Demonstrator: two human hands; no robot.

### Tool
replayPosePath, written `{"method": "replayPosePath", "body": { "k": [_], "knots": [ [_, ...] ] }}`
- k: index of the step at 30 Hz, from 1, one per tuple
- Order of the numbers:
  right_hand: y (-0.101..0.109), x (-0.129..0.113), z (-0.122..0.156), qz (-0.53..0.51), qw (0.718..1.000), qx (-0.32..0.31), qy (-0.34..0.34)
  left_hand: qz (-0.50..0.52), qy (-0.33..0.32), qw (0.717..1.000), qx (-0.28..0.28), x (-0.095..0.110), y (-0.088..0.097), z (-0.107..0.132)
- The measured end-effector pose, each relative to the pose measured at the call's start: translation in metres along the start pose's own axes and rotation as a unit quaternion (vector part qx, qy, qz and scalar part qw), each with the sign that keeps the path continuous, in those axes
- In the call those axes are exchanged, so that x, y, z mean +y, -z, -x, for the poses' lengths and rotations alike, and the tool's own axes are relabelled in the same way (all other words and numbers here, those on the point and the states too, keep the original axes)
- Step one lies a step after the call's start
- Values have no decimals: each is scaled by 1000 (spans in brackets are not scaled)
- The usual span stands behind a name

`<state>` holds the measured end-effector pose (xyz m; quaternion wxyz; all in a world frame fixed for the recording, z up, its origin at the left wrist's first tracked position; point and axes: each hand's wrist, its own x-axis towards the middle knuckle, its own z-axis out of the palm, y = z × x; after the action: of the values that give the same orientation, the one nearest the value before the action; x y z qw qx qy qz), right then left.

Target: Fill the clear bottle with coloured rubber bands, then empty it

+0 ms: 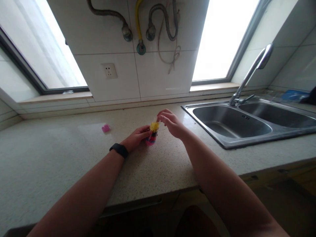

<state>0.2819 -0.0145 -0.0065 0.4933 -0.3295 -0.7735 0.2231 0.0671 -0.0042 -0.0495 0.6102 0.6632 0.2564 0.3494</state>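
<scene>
A small clear container (153,135) stands on the counter, filled with coloured layers: yellow at the top, dark, red and blue bands below, pink at the bottom. My left hand (138,136), with a black band (119,150) on its wrist, is wrapped round its left side. My right hand (171,123) is by the container's top right, its fingers bent and drawn together near the rim. Whatever lies between those fingertips is too small to make out. A small bright pink piece (106,128) lies on the counter to the left, apart from both hands.
The pale speckled counter (74,158) runs to a tiled wall with a socket (109,70), hoses and a yellow pipe (138,19). On the right is a steel double sink (225,141) with a tall faucet (254,67). Something blue (293,95) lies behind the sink.
</scene>
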Motion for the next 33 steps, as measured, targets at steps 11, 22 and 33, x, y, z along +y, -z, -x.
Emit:
{"method": "replayPosePath", "body": {
  "k": [11,22,33],
  "knots": [
    [0,0,-1,-16,999,-38,-4,-32,-9,999,-6,3,-2,1],
    [3,0,-1,5,1000,-11,10,-25,0,1000,-6,1,-1,0],
    [8,-6,0,131,989,-67,27,-39,-2,999,-12,3,-3,1]
  ]
}}
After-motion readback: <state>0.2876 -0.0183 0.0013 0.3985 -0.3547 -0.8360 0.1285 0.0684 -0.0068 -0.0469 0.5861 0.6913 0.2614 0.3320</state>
